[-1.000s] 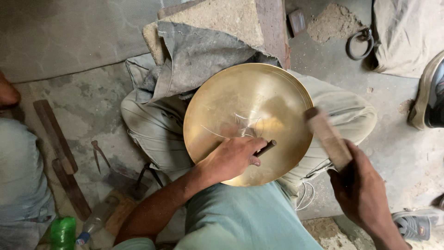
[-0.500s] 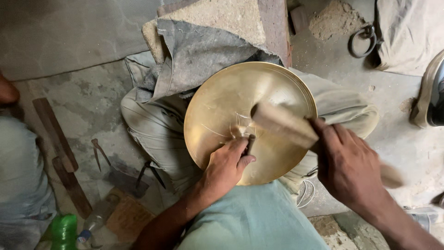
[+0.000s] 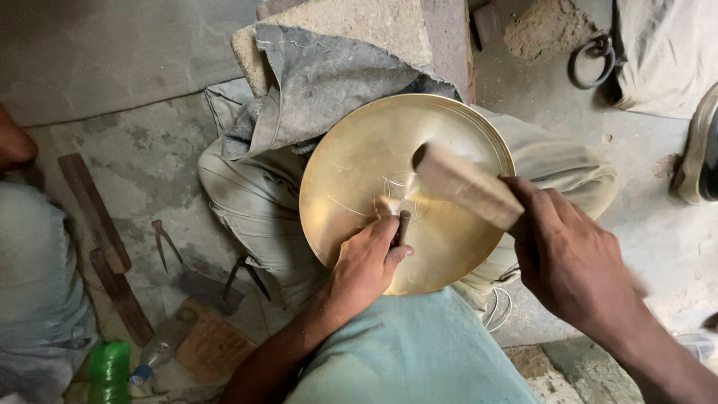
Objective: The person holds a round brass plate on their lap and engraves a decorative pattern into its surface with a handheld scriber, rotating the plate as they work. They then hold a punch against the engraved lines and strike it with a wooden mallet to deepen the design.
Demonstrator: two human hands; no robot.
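A round brass plate (image 3: 351, 161) rests on my lap against a cloth-covered stone block (image 3: 351, 45). My left hand (image 3: 366, 262) pinches a small dark chisel (image 3: 403, 224) with its tip on the plate's middle, where thin lines are scratched. My right hand (image 3: 576, 262) grips a wooden mallet (image 3: 467, 187), its blurred head just above the chisel's top.
On the concrete floor at left lie wooden sticks (image 3: 93, 213), metal pincers (image 3: 168, 243), a green plastic bottle (image 3: 108, 370) and a rusty tin (image 3: 213, 344). Another person's knee (image 3: 30, 277) is at the left edge. An iron ring (image 3: 594, 60) and a shoe (image 3: 699, 150) are at right.
My right hand swung the mallet from the plate's right rim inward and down onto the chisel. My left hand kept the chisel on the plate's middle.
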